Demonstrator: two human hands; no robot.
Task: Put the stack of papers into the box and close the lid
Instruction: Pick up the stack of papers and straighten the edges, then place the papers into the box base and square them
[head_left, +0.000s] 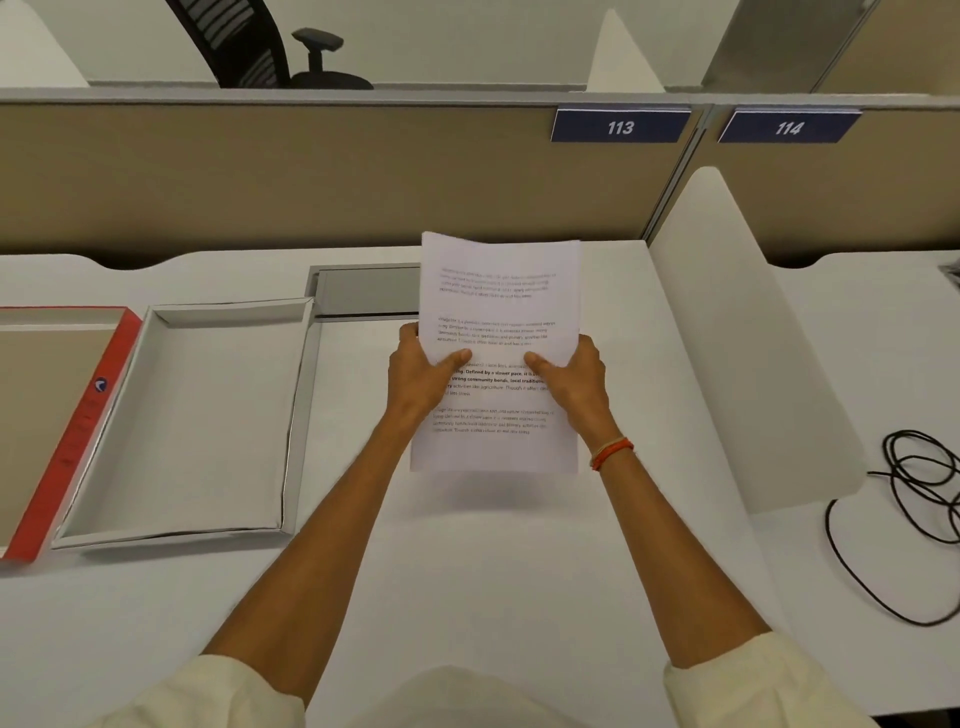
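A stack of white printed papers (498, 312) is lifted off the white desk at the centre, its shadow on the desk below it. My left hand (423, 376) grips its left edge and my right hand (574, 382) grips its right edge, both thumbs on the top sheet. To the left lies the open white box (298, 415), with nothing inside. Its lid (78, 431), red-edged with a brown inner face, lies flat on the desk at the box's left side and runs out of the frame.
A grey cable hatch (363, 291) sits in the desk behind the box. A white divider panel (748, 332) stands to the right, with a coiled black cable (919, 488) on the desk beyond it. A beige partition (311, 176) closes the back.
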